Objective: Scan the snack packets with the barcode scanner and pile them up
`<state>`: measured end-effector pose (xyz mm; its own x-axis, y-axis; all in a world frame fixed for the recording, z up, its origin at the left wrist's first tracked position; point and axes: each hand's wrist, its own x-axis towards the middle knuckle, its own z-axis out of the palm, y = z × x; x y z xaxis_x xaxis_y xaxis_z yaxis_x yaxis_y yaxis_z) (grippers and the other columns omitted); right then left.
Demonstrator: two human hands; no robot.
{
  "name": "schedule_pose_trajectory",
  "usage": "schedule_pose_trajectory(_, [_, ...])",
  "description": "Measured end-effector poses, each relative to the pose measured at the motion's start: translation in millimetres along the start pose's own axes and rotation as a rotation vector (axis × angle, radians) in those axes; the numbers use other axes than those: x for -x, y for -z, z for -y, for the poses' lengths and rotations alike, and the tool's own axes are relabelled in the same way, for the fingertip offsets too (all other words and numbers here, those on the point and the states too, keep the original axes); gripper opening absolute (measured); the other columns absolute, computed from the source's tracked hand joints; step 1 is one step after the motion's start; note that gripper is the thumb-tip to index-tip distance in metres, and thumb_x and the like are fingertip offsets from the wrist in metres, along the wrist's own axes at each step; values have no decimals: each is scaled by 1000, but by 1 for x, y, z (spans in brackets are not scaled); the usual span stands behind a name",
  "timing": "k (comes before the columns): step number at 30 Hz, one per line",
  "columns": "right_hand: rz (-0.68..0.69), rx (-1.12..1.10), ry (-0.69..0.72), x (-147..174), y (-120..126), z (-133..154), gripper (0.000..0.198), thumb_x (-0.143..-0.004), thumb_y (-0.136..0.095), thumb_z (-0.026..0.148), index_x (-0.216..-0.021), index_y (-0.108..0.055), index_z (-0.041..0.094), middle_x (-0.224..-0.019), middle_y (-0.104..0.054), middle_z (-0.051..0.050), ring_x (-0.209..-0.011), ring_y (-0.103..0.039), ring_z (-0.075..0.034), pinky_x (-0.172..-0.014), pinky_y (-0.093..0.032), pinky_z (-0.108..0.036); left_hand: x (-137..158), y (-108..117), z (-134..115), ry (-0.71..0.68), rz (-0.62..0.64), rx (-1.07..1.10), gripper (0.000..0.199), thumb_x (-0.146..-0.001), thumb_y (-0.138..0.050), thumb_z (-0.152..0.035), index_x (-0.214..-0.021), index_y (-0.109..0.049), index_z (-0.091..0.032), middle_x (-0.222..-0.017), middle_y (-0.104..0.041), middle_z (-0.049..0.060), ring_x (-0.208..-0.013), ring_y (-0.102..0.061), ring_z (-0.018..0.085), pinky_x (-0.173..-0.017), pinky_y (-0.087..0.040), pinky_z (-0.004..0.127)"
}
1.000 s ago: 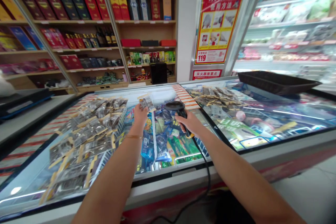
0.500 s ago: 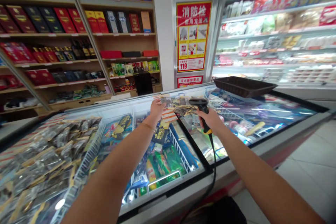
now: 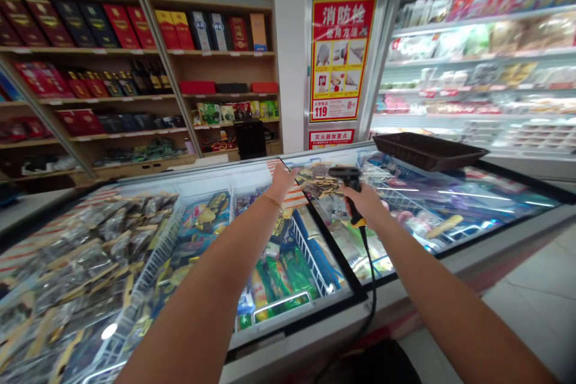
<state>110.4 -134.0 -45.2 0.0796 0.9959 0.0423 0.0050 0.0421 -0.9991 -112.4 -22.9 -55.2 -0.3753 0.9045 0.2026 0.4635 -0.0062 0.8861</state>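
Observation:
My right hand [image 3: 366, 201] is wrapped round a black-and-yellow handheld barcode scanner [image 3: 348, 177], its cable [image 3: 369, 258] hanging over the freezer's front edge. The scanner's head points left, above a pile of small flat packets [image 3: 321, 185] on the glass lid. My left hand [image 3: 282, 179] is just left of that pile, over an orange-and-white striped sheet [image 3: 294, 197]. Its thumb points right; the other fingers are hidden behind the hand, and no packet shows clearly in it.
Many clear packets with tan strips [image 3: 94, 258] cover the left glass lid. A dark brown tray [image 3: 429, 151] rests on the freezer's far right. Wire baskets of frozen goods [image 3: 283, 276] show through the glass. Behind stand boxed-goods shelves [image 3: 220, 54] and a lit refrigerated display [image 3: 481, 63].
The clear packet seen beside my left hand is no longer visible there. The view has shifted slightly left. My right hand still holds the scanner over the pile.

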Motion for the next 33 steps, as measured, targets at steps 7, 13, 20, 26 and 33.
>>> schedule_pose_trajectory(7, [199, -20, -1, 29, -93, -8, 28, -79, -75, 31, -82, -49, 23, -51, -52, 8, -36, -46, -9, -35, -38, -21, 23, 127, 63, 128, -114, -378, 58, -87, -72, -31, -138, -55, -12, -137, -64, 25, -127, -65, 33, -101, -50, 40])
schedule_pose_trajectory(13, [361, -31, 18, 53, -163, -12, 28, -80, -74, 33, -81, -49, 23, -54, -53, 7, -37, -48, -10, -36, -38, -22, 59, 236, 104, 181, -183, -704, 46, -79, -74, -26, -122, -68, -11, -136, -61, 30, -133, -56, 45, -106, -45, 52])
schedule_pose_trajectory(20, [392, 6, -8, 61, -182, -41, 27, -79, -74, 30, -85, -48, 23, -53, -52, 9, -35, -46, -10, -35, -37, -23, 80, 315, 128, 179, -105, -1298, 34, -81, -68, -21, -113, -75, -13, -123, -72, 27, -120, -66, 43, -97, -46, 51])
schedule_pose_trajectory(26, [379, 1, -17, 54, -168, -54, 27, -77, -75, 32, -88, -53, 22, -54, -54, 8, -37, -49, -10, -35, -38, -22, 81, 311, 120, 94, -88, -1327, 31, -89, -54, -12, -108, -79, -13, -114, -76, 26, -114, -70, 39, -94, -49, 47])
schedule_pose_trajectory(33, [366, -27, -27, 56, -164, -51, 28, -76, -76, 33, -86, -52, 22, -54, -53, 8, -38, -48, -10, -35, -39, -23, 81, 231, 101, -95, -19, -1185, 32, -94, -50, -14, -110, -78, -12, -112, -75, 25, -114, -71, 35, -96, -49, 44])
